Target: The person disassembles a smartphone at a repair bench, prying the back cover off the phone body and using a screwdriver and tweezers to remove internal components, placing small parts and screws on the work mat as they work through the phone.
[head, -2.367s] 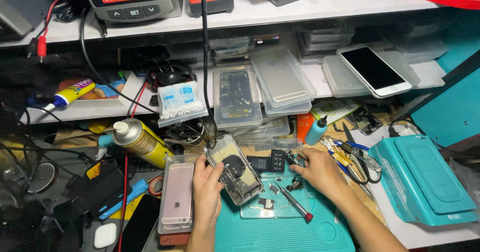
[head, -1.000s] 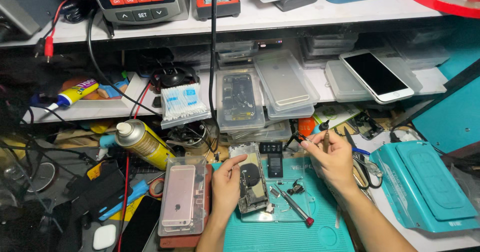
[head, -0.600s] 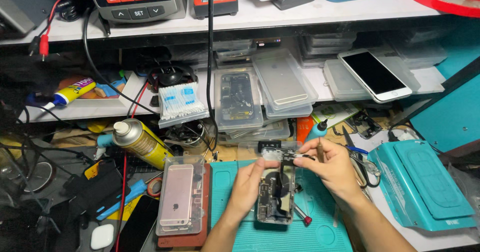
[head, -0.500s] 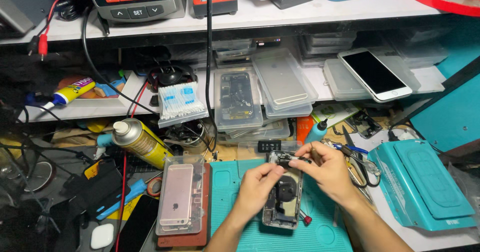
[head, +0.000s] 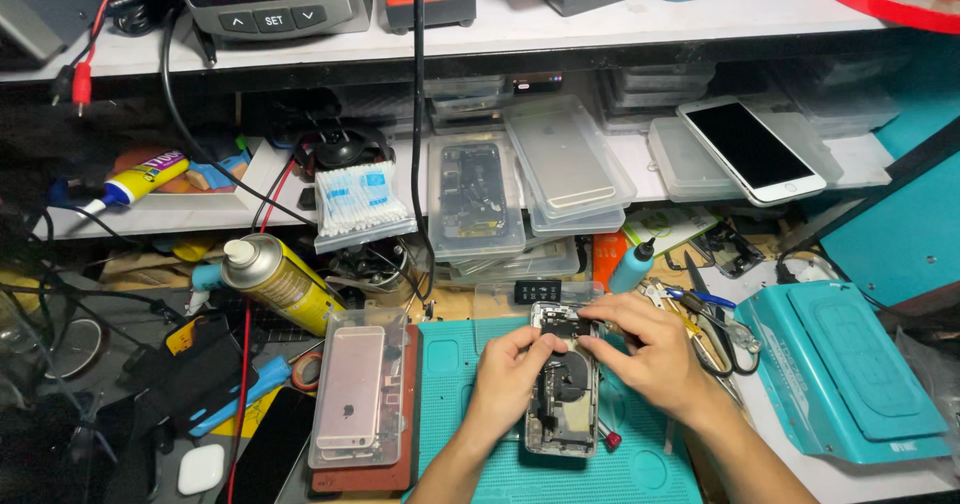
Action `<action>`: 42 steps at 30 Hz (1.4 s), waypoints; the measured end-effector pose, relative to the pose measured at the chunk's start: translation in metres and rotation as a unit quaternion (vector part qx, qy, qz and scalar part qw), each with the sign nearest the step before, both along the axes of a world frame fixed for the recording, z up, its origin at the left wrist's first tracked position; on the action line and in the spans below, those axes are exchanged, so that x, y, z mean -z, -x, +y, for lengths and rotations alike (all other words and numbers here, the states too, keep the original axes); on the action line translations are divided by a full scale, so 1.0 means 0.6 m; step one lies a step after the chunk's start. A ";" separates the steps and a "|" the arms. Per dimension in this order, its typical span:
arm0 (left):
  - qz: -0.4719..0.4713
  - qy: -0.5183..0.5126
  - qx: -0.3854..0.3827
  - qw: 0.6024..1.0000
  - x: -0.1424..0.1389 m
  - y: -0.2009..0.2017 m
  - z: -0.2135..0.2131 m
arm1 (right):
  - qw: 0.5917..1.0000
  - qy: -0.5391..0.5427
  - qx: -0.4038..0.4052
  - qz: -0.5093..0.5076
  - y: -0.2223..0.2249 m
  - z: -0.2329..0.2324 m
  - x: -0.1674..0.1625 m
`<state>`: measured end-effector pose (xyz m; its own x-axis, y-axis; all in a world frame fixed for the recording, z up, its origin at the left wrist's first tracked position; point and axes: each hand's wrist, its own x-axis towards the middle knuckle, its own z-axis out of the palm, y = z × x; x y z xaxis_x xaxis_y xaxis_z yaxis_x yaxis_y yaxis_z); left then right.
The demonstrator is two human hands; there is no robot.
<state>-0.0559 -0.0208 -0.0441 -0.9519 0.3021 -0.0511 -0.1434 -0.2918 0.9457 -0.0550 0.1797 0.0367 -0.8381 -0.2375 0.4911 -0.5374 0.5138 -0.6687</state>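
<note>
An opened phone body, its inner parts exposed, lies on a teal work mat near the bench's front edge. My left hand grips the phone's upper left side, thumb on its top edge. My right hand rests over the phone's top right corner, fingertips pinched together on a small part there. Whether those fingers hold a tool is hidden. A red-tipped screwdriver pokes out from under the phone's lower right.
A clear case with a rose-gold phone lies left of the mat. A yellow spray can leans behind it. Clear trays, a white phone, a blue bottle, tweezers and scissors and a teal heating pad surround the mat.
My left hand brought the phone body down from a raised, tilted hold and laid it flat on the mat. My right hand moved in from the right onto its top corner.
</note>
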 end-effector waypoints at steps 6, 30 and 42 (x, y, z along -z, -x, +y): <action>-0.016 -0.013 0.001 1.000 -0.001 -0.004 0.000 | 0.996 -0.044 0.014 -0.070 -0.001 -0.003 -0.004; 0.027 0.035 -0.034 0.998 -0.035 -0.035 0.003 | 0.955 0.130 0.001 -0.268 -0.010 0.025 0.017; 0.005 -0.043 -0.002 0.999 -0.017 -0.031 -0.025 | 0.959 0.160 -0.014 -0.231 -0.012 0.013 0.021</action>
